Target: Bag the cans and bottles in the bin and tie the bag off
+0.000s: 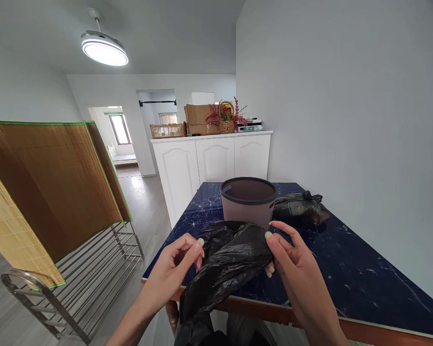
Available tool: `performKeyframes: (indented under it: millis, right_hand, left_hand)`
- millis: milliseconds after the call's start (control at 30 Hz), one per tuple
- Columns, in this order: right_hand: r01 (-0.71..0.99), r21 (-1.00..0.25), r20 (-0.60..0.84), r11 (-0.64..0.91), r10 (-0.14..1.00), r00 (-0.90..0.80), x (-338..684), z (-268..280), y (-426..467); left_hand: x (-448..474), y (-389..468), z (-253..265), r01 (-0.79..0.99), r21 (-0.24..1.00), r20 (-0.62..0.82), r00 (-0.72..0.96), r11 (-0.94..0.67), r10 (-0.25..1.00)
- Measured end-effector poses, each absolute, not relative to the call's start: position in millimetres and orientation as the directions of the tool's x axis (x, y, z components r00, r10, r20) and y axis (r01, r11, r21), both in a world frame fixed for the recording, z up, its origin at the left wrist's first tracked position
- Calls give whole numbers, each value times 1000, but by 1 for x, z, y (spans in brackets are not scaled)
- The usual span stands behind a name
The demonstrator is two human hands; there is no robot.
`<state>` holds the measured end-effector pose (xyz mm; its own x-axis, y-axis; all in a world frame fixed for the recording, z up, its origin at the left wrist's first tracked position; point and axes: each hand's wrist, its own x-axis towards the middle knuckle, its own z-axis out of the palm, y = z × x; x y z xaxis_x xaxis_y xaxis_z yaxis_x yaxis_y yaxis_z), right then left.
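A black plastic garbage bag (234, 259) is stretched between my two hands above the table's near edge, its lower end hanging down toward my lap. My left hand (178, 262) pinches the bag's left side between thumb and fingers. On the other side, my right hand (290, 257) grips the right part of the rim, thumb on top and some fingers behind the plastic. Just beyond the bag stands a mauve trash can (247, 206) with a dark rim, upright on the table; the bag hides its lower front.
The blue marble-patterned table (346, 278) runs along the wall at right. A knotted black bag (301, 209) with a bottle inside lies behind the trash can. A metal rack (94, 274) with a bamboo mat (57, 187) stands left. White cabinets (216, 161) stand behind.
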<state>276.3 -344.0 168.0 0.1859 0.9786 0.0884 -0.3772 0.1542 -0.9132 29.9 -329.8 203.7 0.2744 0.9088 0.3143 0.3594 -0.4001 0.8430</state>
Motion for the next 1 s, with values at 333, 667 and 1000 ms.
performKeyframes:
  millis: [333,667,1000]
  right_hand:
    - [-195,-963,143,185,967,212,280,164,-344]
    - [521,-518,827,678,553,103,247,173,-376]
    - [832,-130,298,540,821,-486,244,182,-336]
  left_hand:
    - [36,-346,211,601,642,279,395,-476,875]
    - [32,-342,207,688,592,507,89,-421,858]
    - [24,-359,223,524,735,497,15,-430,868]
